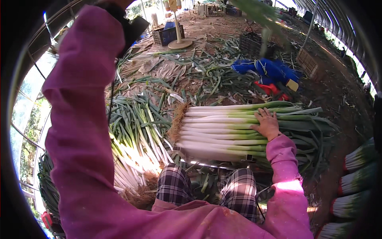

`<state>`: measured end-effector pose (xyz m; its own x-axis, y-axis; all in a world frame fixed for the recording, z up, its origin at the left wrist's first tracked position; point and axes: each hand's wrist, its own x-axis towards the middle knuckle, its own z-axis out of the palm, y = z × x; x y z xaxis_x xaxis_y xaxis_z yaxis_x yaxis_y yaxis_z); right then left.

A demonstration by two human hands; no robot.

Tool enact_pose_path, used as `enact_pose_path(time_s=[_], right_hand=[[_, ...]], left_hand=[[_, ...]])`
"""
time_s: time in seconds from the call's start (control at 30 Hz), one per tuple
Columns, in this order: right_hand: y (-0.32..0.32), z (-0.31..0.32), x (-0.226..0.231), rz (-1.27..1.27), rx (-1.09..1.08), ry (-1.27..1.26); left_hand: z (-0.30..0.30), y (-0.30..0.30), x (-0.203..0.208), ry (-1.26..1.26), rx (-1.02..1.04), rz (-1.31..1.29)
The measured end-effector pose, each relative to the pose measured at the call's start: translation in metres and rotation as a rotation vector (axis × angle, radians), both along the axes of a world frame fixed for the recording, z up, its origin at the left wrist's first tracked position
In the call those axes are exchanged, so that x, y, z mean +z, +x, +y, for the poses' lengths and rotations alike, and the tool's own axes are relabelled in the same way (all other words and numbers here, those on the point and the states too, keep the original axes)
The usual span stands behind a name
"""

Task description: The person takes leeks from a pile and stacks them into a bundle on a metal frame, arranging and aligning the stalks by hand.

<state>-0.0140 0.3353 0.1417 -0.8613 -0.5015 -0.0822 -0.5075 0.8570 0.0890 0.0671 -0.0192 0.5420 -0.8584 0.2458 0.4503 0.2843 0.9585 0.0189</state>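
Note:
A row of long green onions (223, 131) lies in front of me, with white stalks, brown roots at the left and green leaves to the right. My right hand (267, 124) rests flat on top of them, fingers spread, where white turns to green. My left arm is raised high, so only a bit of my left hand (120, 3) shows at the top edge and its fingers are out of sight. A black device (134, 32) is at that wrist. Left of the row, a loose pile of green onions (137, 135) covers the ground.
Blue netting (267, 71) and a red bag (272, 91) lie beyond the row. Farther back stand a black crate (167, 36) and a post on a round base (180, 44). Bundled green onions (352, 203) line the right side. A blurred green leaf (258, 18) hangs close at the top.

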Motion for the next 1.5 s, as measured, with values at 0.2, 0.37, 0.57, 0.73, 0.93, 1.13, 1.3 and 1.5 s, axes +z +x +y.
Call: enact_pose_path(time_s=[0.2, 0.37, 0.57, 0.73, 0.93, 1.13, 1.3, 1.5], right_hand=[[0.005, 0.014, 0.0, 0.007, -0.044, 0.001], [0.005, -0.005, -0.01, 0.082, 0.065, -0.111], [0.004, 0.012, -0.009, 0.1, 0.034, -0.074], [0.005, 0.007, -0.008, 0.114, 0.033, -0.06], [0.005, 0.005, -0.007, 0.084, 0.016, -0.046], [0.004, 0.007, -0.002, 0.059, 0.015, -0.061], [-0.029, 0.004, 0.025, -0.03, 0.005, -0.024], [-0.075, 0.02, 0.024, 0.281, 0.082, -0.102]], left_hand=[[0.086, -0.068, -0.201, 0.287, -0.069, 0.146], [0.139, -0.1, -0.42, 0.417, -0.165, 0.139], [0.18, -0.096, -0.442, 0.564, -0.144, 0.02], [0.167, -0.098, -0.45, 0.588, -0.165, -0.019], [0.153, -0.115, -0.473, 0.629, -0.258, -0.034], [0.143, -0.123, -0.488, 0.631, -0.289, -0.167], [0.132, -0.125, -0.492, 0.606, -0.307, -0.196], [0.129, -0.122, -0.483, 0.512, -0.254, -0.201]])
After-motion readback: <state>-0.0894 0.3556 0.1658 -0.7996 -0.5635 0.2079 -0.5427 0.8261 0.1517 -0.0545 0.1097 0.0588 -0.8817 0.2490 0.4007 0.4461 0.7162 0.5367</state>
